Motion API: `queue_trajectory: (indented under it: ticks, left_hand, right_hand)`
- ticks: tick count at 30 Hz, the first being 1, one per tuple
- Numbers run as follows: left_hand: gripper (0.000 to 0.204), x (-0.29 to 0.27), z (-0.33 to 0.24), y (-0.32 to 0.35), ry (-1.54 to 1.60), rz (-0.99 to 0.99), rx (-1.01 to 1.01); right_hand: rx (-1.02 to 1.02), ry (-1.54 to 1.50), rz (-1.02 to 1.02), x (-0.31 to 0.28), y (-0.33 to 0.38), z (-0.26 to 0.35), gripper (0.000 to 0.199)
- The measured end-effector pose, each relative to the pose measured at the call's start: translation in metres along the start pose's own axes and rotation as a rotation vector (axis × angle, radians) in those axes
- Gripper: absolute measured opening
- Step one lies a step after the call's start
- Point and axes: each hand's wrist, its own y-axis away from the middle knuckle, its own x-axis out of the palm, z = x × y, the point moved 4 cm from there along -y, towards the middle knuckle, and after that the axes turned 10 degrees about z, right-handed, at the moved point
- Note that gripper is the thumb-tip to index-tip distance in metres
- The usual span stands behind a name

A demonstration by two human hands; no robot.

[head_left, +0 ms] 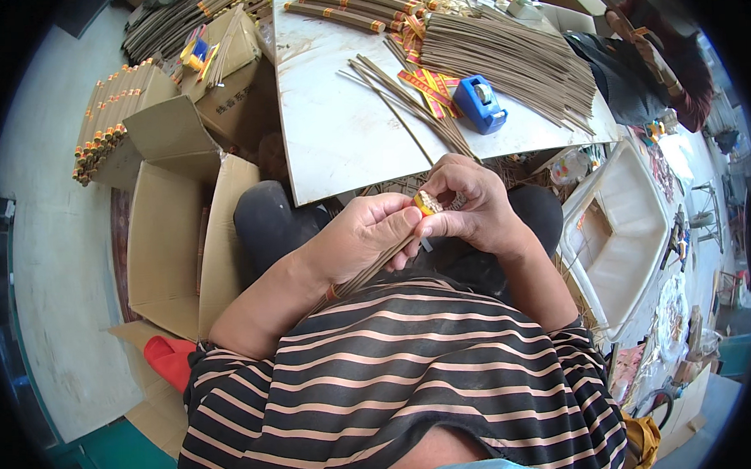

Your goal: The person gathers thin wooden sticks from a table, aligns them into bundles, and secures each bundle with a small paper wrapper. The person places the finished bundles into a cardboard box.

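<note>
Bundle of thin brown sticks (362, 278), banded at one end

Item: one slim bundle, held above the wearer's lap, in front of the striped shirt (413, 357). Long axis slanting: banded end up and to the right, away from the body; remainder running down-left toward the shirt.

Left hand (367, 233): fingers clamped round the bundle just below its end, thumb along the band.

Right hand (476, 204): nearer to the exposed tip, which lies to the left of its fingers; thumb and forefinger curled about it. How firmly they press cannot be told.

Labelling: yellow-and-red band (425, 205) round the tip, no legible writing. Loose red-and-yellow paper strips (431, 85), printed, on the white surface (347, 144) ahead.

Also on the surface: blue tape dispenser (480, 105), right of the strips; spread of loose sticks (502, 60); finished-looking banded bundles (343, 19) at the far edge.

Left side: open cardboard box (163, 250); carton (243, 111) with dark printing; stacked bundles (113, 111).

Right side: white tub (647, 246); another person's dark red sleeve (691, 95).
</note>
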Motion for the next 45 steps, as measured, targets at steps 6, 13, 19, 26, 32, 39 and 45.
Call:
queue_trajectory:
  ticks: [6,13,19,26,32,39,45]
  left_hand:
    - [0.034,0.000,0.001,-0.011,0.063,0.069,0.019]
    - [0.031,-0.007,-0.003,-0.030,-0.098,-0.092,-0.048]
    - [0.033,-0.036,-0.046,-0.089,-0.106,-0.188,0.034]
    - [0.034,-0.083,-0.065,-0.200,0.032,-0.152,0.091]
    - [0.037,-0.130,-0.038,-0.279,0.291,-0.119,-0.006]
    - [0.034,-0.135,-0.029,-0.296,0.238,-0.184,-0.058]
    - [0.034,-0.132,-0.030,-0.295,0.219,-0.236,-0.055]
  right_hand:
    - [-0.002,-0.086,-0.008,-0.004,0.001,-0.008,0.038]
    - [0.221,-0.318,-0.192,-0.028,0.005,-0.058,0.031]
    - [0.523,0.535,-0.523,-0.129,0.018,-0.180,0.030]
    - [1.003,-0.082,-0.231,-0.141,-0.001,-0.201,0.029]
    - [0.907,-0.243,-0.342,-0.137,0.005,-0.211,0.018]
    - [0.777,-0.641,-0.411,-0.132,0.014,-0.189,0.013]
    - [0.738,-0.540,-0.475,-0.119,0.034,-0.176,0.013]
